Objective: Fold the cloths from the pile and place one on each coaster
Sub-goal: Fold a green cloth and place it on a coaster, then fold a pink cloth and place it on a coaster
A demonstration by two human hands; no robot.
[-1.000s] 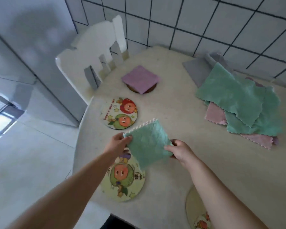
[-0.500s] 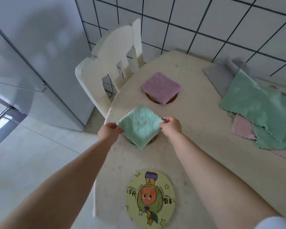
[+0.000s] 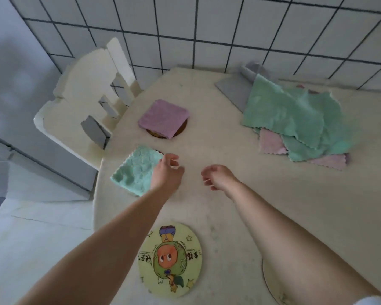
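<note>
While both hands hover empty above the table (image 3: 207,128), two folded cloths lie in place. A folded green cloth (image 3: 136,171) rests near the table's left edge, covering its coaster almost wholly — only a dark sliver shows at the far corner. Beyond it, a folded purple cloth (image 3: 164,118) sits on a brown coaster (image 3: 180,130) whose rim peeks out at the near side. Each cloth is folded to a small square, presumably so that it roughly matches the coaster beneath. A cartoon coaster (image 3: 169,259) nearer the person is bare, and another coaster (image 3: 271,280) shows partly behind the right forearm; both appear to await cloths.

Left hand (image 3: 166,175): just beside the green cloth's right edge, fingers loosely curled, holding nothing; whether it touches the cloth cannot be told. Right hand (image 3: 217,176): well clear of any cloth, fingers relaxed and half curled, empty, forearm stretched forward.

Unfolded stock — the pile (image 3: 295,119) of green and pink cloths — lies at the far right, overlapping a grey cloth (image 3: 231,89) by the tiled wall (image 3: 229,29). A white chair (image 3: 84,102) stands at the left.
</note>
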